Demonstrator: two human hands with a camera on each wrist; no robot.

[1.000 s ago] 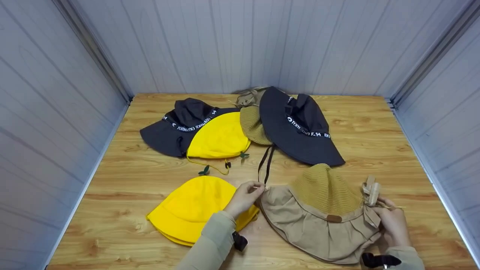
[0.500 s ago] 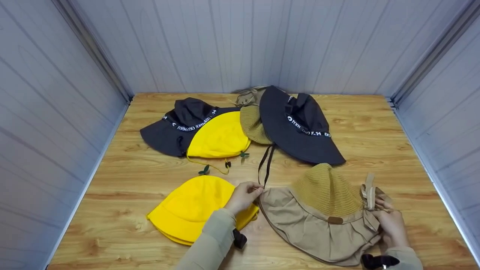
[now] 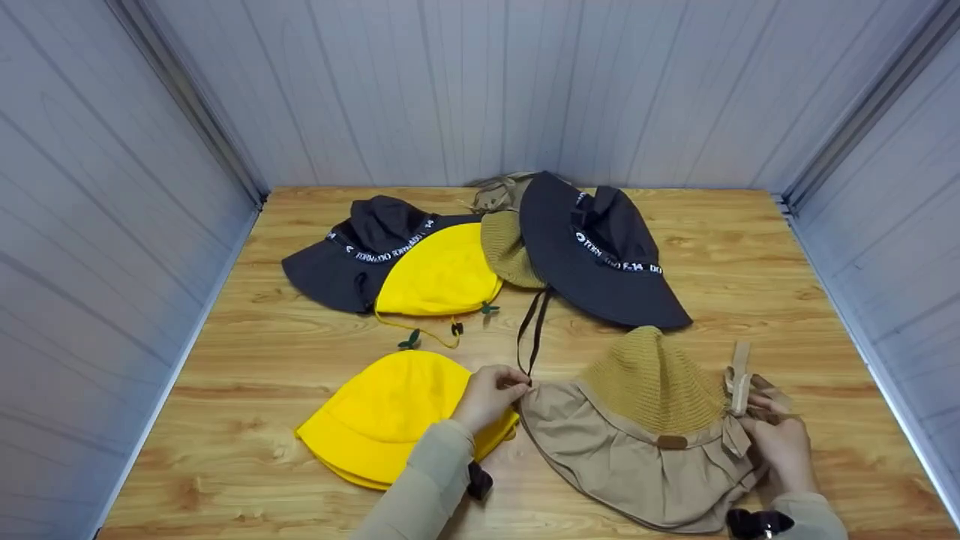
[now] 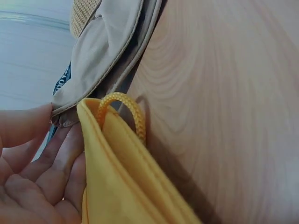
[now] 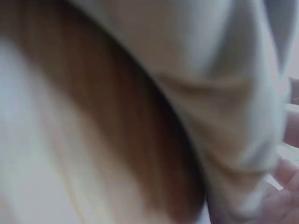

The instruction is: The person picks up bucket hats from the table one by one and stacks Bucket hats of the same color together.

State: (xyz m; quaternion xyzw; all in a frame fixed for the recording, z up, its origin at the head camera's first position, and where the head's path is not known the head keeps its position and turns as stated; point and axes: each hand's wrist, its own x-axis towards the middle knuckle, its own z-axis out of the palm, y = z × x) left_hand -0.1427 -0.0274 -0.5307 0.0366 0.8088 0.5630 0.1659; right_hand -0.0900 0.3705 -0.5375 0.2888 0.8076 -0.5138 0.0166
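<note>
A sun hat [image 3: 651, 382] with a mustard knit crown and a pleated beige brim lies at the front right in the head view. My left hand [image 3: 489, 396] pinches the left end of its brim [image 4: 100, 60] between thumb and fingers. At the other end my right hand [image 3: 784, 450] holds the brim beside a beige ribbon bow [image 3: 739, 397]; some of its fingers are hidden behind the cloth. In the right wrist view the brim [image 5: 219, 93] is blurred. A yellow bucket hat [image 3: 390, 420] lies partly under my left forearm, its cord loop [image 4: 122, 99] near my fingers.
Farther back lie a black hat [image 3: 337, 270], another yellow hat [image 3: 439, 270], a second knit-crowned hat [image 3: 510, 251] and a large black hat [image 3: 600, 277], overlapping. A black strap [image 3: 534, 330] trails toward my left hand. Pale panels [image 3: 480, 90] wall the wooden table [image 3: 225, 360].
The ribbon bow has shifted beside my right hand, whose fingers have moved slightly. My left hand has come a little nearer with the brim's left end. The other hats lie as before.
</note>
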